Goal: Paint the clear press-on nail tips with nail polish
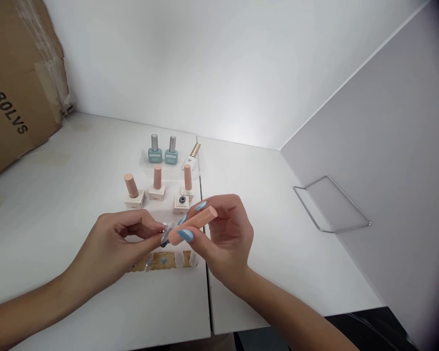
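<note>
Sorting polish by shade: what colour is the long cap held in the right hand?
Peach-pink, seen best in the head view: the cap in the right hand.

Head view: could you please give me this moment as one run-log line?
right hand: holds peach brush cap | left hand: pinches small clear nail tip | open bottle: on white table
</note>
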{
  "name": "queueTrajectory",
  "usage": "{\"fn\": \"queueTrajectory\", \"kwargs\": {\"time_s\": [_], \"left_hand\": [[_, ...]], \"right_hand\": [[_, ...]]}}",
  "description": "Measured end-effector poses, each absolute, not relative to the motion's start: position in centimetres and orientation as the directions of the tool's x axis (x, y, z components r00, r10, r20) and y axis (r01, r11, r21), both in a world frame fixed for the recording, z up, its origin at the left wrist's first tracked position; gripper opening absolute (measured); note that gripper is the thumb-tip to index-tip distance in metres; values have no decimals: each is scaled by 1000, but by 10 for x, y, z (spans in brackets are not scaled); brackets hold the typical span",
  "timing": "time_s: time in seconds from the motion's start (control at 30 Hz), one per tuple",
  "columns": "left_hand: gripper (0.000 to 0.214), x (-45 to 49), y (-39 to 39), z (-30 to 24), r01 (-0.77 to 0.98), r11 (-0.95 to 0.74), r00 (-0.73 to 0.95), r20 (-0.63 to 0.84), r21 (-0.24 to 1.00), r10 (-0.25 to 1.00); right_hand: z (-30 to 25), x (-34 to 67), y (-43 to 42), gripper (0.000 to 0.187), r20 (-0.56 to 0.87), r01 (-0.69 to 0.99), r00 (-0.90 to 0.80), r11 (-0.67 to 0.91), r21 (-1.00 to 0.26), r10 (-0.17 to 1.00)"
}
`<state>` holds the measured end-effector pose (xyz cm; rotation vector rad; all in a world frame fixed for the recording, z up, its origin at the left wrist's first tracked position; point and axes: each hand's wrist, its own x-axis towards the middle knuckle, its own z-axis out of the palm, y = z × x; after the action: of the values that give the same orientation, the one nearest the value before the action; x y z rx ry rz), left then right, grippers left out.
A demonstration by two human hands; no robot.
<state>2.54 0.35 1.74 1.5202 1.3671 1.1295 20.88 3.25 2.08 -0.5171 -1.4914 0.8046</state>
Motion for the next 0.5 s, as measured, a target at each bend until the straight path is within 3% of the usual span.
{"fn": "queueTrajectory", "kwargs": {"time_s": [0.23,0.5], "left_hand": [[14,25,2,14,329,-142,29,140,933,990],[13,25,0,8,371,-166,3,177,914,984]], "right_hand": [[19,208,32,31,599,-135,-86,586,-799,796],[17,213,37,25,427,-135,-6,422,-896,904]]}}
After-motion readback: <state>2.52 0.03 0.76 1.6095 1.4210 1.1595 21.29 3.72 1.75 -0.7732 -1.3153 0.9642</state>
